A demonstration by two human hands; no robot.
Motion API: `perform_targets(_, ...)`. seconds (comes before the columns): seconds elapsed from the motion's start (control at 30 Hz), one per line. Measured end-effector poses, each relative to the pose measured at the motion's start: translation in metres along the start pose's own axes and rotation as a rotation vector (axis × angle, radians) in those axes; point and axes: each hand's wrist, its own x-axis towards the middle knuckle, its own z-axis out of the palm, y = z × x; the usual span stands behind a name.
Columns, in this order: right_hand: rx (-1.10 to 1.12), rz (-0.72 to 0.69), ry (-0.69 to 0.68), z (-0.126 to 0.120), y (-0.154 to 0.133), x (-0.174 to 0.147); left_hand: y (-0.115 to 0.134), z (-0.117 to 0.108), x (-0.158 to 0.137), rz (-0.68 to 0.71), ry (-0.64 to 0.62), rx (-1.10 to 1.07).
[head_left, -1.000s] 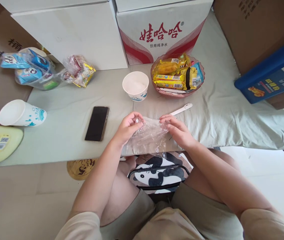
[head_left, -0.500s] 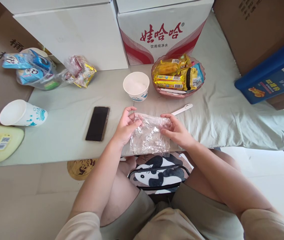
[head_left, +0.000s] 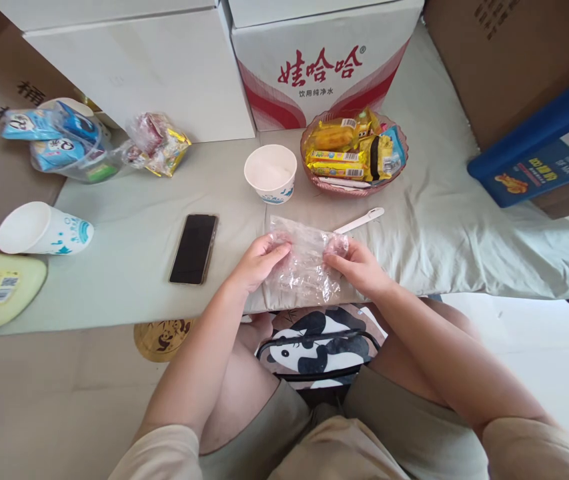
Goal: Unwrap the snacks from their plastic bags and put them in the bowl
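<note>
A clear, crinkled plastic bag (head_left: 304, 261) is stretched between my two hands above the table's front edge. My left hand (head_left: 263, 261) pinches its left side, thumb on top. On the right side my right hand (head_left: 357, 264) grips it the same way, thumb over fingers. Behind the bag lies a white plastic utility knife or similar slim handle (head_left: 361, 219), its near end hidden by the bag. Farther back stands a white paper cup (head_left: 271, 175) with pale contents that I cannot make out.
A pink glass bowl (head_left: 354, 190) of wrapped snacks stands at the back. To the left lie a phone (head_left: 193, 249), a tipped paper cup (head_left: 47, 228), a pale green bottle (head_left: 4, 291) and snack packets (head_left: 157, 143). Cartons (head_left: 324, 73) line the rear; a blue box (head_left: 534, 150) is right.
My left hand has moved slightly down, its fingers now closed round the bag's edge. The bag's upper edge has risen and it lies flatter between my hands.
</note>
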Motion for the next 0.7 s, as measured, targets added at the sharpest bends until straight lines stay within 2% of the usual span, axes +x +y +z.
perform_targets(0.17,0.029,-0.048,0.114,-0.0007,0.0017,0.0021,0.0027,0.0018,-0.0016,0.022,-0.075,0.083)
perform_targets(0.33,-0.008,0.005,0.003,-0.0005,-0.0017,0.0013,0.0024,0.0012,-0.0005,0.064,-0.024,0.06)
perform_targets(0.53,-0.031,0.012,-0.014,0.0017,-0.0028,0.0013,0.0026,0.0005,-0.0014,0.108,0.031,0.056)
perform_targets(0.6,-0.071,0.008,-0.033,0.0012,-0.004,0.0013,0.0025,-0.0006,-0.0017,0.108,0.015,0.055)
perform_targets(0.7,-0.099,-0.019,0.034,-0.001,-0.0069,0.0011,0.0018,-0.003,-0.0018,0.091,-0.05,0.036)
